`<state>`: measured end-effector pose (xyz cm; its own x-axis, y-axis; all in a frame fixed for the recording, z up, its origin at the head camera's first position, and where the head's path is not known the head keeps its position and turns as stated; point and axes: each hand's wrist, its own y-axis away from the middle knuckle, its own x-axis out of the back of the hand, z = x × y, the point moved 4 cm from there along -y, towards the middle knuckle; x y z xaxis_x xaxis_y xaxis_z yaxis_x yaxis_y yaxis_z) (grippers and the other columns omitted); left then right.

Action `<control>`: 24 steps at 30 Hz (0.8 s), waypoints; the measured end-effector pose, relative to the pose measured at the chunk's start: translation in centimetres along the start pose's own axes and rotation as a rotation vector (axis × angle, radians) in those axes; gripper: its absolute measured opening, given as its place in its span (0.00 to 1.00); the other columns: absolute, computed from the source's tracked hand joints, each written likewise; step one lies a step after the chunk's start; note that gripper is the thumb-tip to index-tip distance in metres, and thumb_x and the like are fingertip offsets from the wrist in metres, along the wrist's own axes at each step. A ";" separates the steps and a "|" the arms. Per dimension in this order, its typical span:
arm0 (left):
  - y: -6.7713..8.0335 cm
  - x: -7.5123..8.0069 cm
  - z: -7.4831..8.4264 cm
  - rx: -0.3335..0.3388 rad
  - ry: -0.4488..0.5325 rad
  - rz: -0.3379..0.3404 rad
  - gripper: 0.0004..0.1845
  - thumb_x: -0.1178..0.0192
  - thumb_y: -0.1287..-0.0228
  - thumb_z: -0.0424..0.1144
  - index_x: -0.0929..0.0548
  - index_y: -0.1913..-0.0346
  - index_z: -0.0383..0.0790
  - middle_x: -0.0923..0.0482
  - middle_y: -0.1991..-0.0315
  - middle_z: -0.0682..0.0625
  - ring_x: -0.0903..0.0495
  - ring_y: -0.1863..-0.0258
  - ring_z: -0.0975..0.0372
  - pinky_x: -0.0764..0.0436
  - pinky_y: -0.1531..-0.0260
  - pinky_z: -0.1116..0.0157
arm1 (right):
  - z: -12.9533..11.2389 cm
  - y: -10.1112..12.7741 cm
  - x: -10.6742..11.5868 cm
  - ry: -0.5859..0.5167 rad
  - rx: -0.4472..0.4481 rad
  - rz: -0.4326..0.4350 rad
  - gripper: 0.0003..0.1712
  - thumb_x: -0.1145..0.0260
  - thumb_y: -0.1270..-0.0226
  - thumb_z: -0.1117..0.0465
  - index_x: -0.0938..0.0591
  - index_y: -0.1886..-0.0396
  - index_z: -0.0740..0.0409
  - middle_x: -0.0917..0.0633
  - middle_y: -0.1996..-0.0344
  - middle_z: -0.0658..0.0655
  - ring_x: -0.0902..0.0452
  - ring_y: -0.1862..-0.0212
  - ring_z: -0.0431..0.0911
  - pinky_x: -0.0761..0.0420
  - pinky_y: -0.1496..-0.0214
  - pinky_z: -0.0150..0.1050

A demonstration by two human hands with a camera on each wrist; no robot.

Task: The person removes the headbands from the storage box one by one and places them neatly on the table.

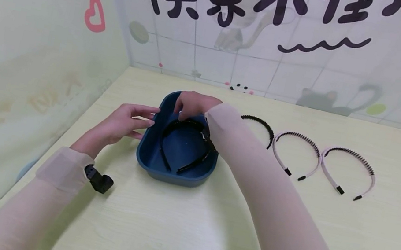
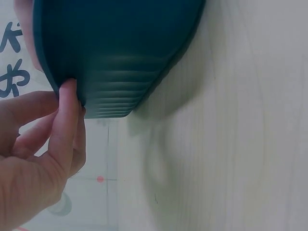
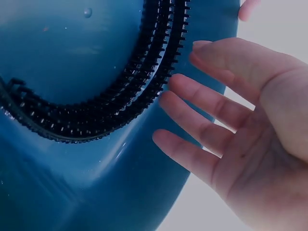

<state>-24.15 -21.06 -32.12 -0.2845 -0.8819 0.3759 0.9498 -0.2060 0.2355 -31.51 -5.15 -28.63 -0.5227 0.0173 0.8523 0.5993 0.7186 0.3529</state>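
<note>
A blue plastic basin [image 1: 159, 173] stands on the table, with nested black toothed headbands [image 3: 127, 103] lying inside it. My left hand [image 1: 124, 123] is at the basin's left side; its extended fingers touch the rim in the left wrist view. My right hand [image 1: 193, 105] reaches over the basin's back part, above the curved top of the headbands. In the right wrist view its fingers [image 3: 192, 115] are spread and loosely straight, tips beside the outermost headband, with nothing between them and the thumb.
On the table, right of the basin, lie another black headband [image 1: 259, 121] partly hidden by my right sleeve, and two pale pink headbands [image 1: 300, 136] [image 1: 352, 154] with dark teeth. A printed wall covering [image 1: 203, 61] borders the table behind and at the left.
</note>
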 end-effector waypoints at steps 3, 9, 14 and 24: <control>0.0 0.0 -0.1 0.000 0.006 0.001 0.25 0.47 0.33 0.33 0.34 0.34 0.40 0.36 0.41 0.40 0.33 0.44 0.51 0.19 0.66 0.64 | 0.0 0.1 -0.2 0.003 -0.027 -0.034 0.18 0.41 0.35 0.63 0.23 0.45 0.59 0.24 0.46 0.55 0.30 0.48 0.44 0.30 0.44 0.37; 0.1 -0.2 0.0 -0.001 0.017 0.001 0.25 0.47 0.34 0.33 0.34 0.34 0.40 0.36 0.41 0.41 0.33 0.45 0.51 0.19 0.67 0.64 | 0.2 0.1 -0.7 0.015 -0.069 -0.080 0.19 0.41 0.35 0.62 0.24 0.44 0.58 0.26 0.43 0.55 0.31 0.46 0.44 0.31 0.43 0.39; 0.1 -0.1 0.0 -0.001 0.018 0.001 0.25 0.47 0.34 0.33 0.34 0.34 0.40 0.36 0.41 0.41 0.33 0.45 0.51 0.19 0.67 0.64 | 0.2 0.1 -0.7 -0.006 -0.076 -0.071 0.19 0.41 0.35 0.64 0.23 0.44 0.58 0.26 0.44 0.55 0.30 0.47 0.45 0.30 0.44 0.40; 0.0 0.0 -0.1 -0.002 0.024 0.002 0.25 0.47 0.34 0.33 0.34 0.34 0.41 0.36 0.42 0.41 0.33 0.45 0.51 0.19 0.67 0.64 | 0.4 0.0 -0.8 -0.042 -0.092 -0.036 0.17 0.41 0.36 0.68 0.21 0.48 0.56 0.25 0.46 0.53 0.30 0.51 0.45 0.25 0.53 0.39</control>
<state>-24.17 -21.10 -32.19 -0.2796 -0.8922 0.3546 0.9506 -0.2053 0.2329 -31.33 -4.94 -29.48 -0.5683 0.0231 0.8225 0.6317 0.6528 0.4181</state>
